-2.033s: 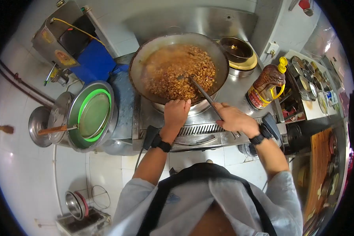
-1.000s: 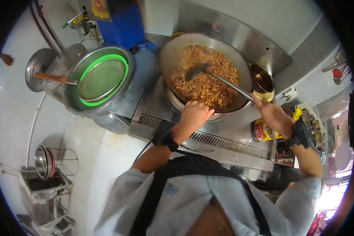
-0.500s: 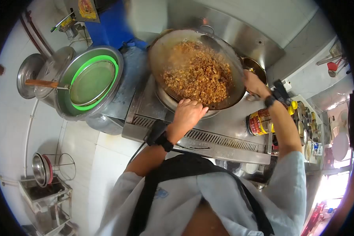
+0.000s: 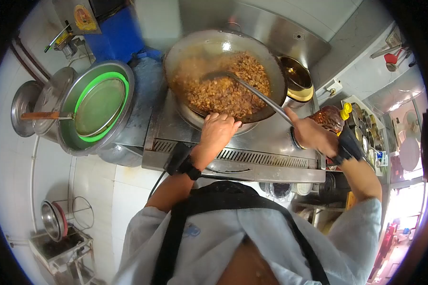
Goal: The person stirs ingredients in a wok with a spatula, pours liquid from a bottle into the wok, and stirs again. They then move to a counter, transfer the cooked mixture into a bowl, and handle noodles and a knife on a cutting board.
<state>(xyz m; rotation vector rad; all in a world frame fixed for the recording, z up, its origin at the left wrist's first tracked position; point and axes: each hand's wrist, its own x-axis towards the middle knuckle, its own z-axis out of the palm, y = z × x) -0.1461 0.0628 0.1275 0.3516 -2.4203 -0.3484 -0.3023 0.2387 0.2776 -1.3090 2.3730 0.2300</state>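
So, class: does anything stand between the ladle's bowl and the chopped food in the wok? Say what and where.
Nothing visible does. The right hand holds the ladle by its handle end, and its bowl sits inside the wok, right at the food. The left hand grips the near rim, clear of that path.

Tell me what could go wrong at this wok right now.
1. The left hand holds the wok at its near rim: if the metal is hot, it might burn.
2. The food lies close to that rim; the ladle in the right hand might push some over.
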